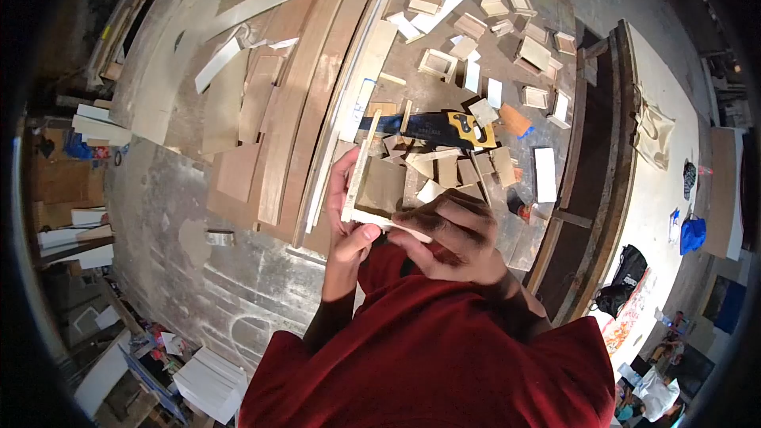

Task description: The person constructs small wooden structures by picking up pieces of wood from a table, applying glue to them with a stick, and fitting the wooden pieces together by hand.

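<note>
A beige bag (654, 136) and a black bag (630, 266) lie on a pale tabletop (644, 206)

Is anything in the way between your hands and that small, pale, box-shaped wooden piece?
Nothing visible is. The left hand holds the small, pale, box-shaped wooden piece, and the blurred right hand is right at its near edge. The dark-bladed handsaw with the yellow handle lies beyond them, not in between.

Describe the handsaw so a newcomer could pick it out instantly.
Start from the red shirt at the bottom, then go up past the left hand and right hand. Just beyond, among wood pieces, lies the handsaw. Its dark blade and yellow-and-black handle set it apart from the mostly pale pieces around it.
</note>
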`<state>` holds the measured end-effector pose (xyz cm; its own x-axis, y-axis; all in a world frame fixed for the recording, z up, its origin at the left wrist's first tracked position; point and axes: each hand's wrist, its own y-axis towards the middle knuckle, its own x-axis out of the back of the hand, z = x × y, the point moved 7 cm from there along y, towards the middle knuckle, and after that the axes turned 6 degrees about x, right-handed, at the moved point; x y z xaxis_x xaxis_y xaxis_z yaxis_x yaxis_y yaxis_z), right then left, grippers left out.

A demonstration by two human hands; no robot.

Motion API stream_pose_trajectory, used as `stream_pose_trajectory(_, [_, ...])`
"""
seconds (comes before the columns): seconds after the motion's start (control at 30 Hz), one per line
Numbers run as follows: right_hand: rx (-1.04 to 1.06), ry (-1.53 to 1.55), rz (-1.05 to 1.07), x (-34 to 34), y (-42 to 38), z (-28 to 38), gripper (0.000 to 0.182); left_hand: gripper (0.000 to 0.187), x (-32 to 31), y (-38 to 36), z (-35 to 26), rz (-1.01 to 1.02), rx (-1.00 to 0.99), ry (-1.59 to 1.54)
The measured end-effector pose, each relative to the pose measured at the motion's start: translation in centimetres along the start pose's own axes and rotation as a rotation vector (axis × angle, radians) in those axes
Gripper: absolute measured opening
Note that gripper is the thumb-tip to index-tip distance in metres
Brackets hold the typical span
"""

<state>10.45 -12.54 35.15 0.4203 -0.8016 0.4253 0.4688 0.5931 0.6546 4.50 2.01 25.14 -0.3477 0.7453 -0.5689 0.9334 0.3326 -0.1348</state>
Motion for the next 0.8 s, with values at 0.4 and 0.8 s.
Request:
stream_pose_trajectory(0.4, [0.108, 0.165, -0.106, 0.7, -0.1, 2.7, 0.021, 0.116, 0.1, -0.7, 2.2, 0.219, -0.004, -0.349])
stream_pose_trajectory(0.8, [0.253, 0.056, -0.109, 0.9, -0.1, 5.1, 0.035, 0.12, -2.7, -0.8, 1.7, 0.455, 0.13, -0.879])
